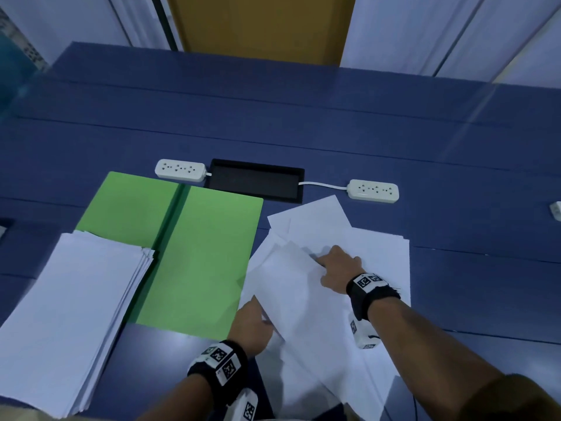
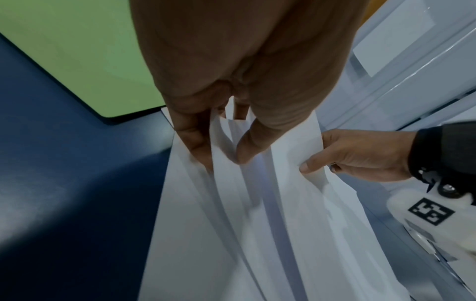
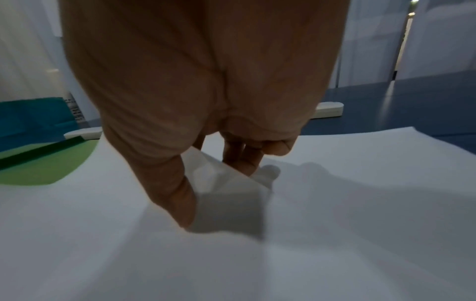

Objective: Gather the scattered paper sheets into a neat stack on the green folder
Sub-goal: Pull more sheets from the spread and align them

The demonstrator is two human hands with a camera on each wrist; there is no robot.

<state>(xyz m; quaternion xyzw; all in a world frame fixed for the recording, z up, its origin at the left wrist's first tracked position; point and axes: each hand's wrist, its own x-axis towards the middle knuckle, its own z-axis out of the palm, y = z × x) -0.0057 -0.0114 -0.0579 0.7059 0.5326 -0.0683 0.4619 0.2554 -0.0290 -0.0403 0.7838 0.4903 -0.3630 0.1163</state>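
Note:
An open green folder (image 1: 200,256) lies on the blue table, and a tidy stack of white sheets (image 1: 69,314) overlaps its left half. To its right lies a loose pile of white paper sheets (image 1: 373,253). My left hand (image 1: 252,323) pinches the near-left edge of a few lifted sheets (image 2: 231,203), thumb on top and fingers beneath. My right hand (image 1: 337,271) pinches the far edge of the same sheets (image 3: 231,199) between thumb and fingers. The green folder (image 2: 77,51) shows to the left of my left hand.
Two white power strips (image 1: 180,170) (image 1: 373,191) flank a black cable hatch (image 1: 255,180) beyond the folder. Another white plug (image 1: 556,210) sits at the right edge. The table's far half is bare blue surface (image 1: 303,117).

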